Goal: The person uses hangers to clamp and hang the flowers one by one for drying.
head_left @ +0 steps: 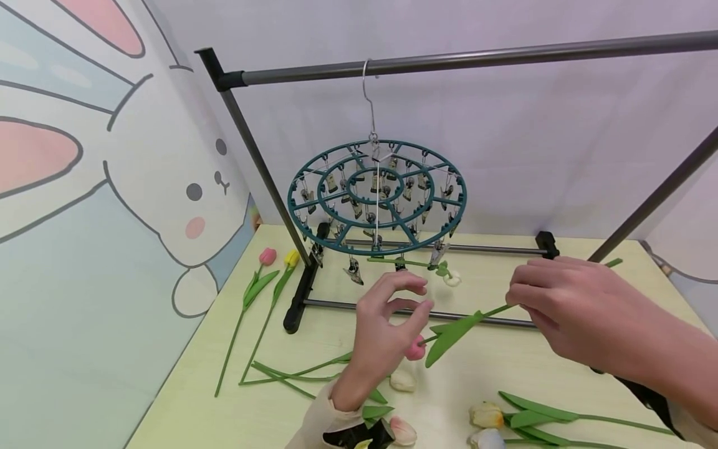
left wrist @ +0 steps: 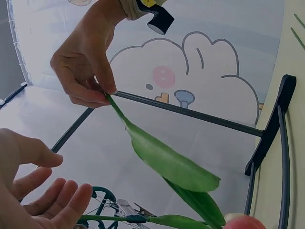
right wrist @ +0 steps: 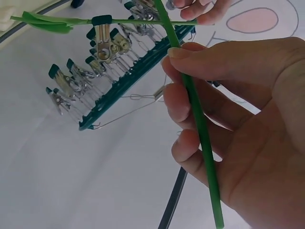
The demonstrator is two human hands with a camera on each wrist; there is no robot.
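Observation:
My right hand point(head_left: 566, 305) pinches the green stem of a pink tulip point(head_left: 415, 349), whose bloom points down and left, partly behind the left hand. In the right wrist view, that stem point(right wrist: 202, 129) runs past thumb and fingertips. My left hand point(head_left: 387, 318) holds nothing; its thumb and fingers are spread in a loose curve just below the hanger's front rim. Above it is a round teal clip hanger point(head_left: 377, 252) with several metal clips. One clip point(right wrist: 103, 43) grips the stem of a white tulip point(head_left: 451, 278), which lies level below the ring.
The hanger hooks over a dark metal rack's top bar point(head_left: 477, 61). On the pale table point(head_left: 185, 418) a pink tulip point(head_left: 268, 256) and a yellow tulip point(head_left: 291, 258) lie at left; several more lie in front, including an orange-cream tulip point(head_left: 487, 415). A rabbit-print cloth point(head_left: 140, 206) hangs at left.

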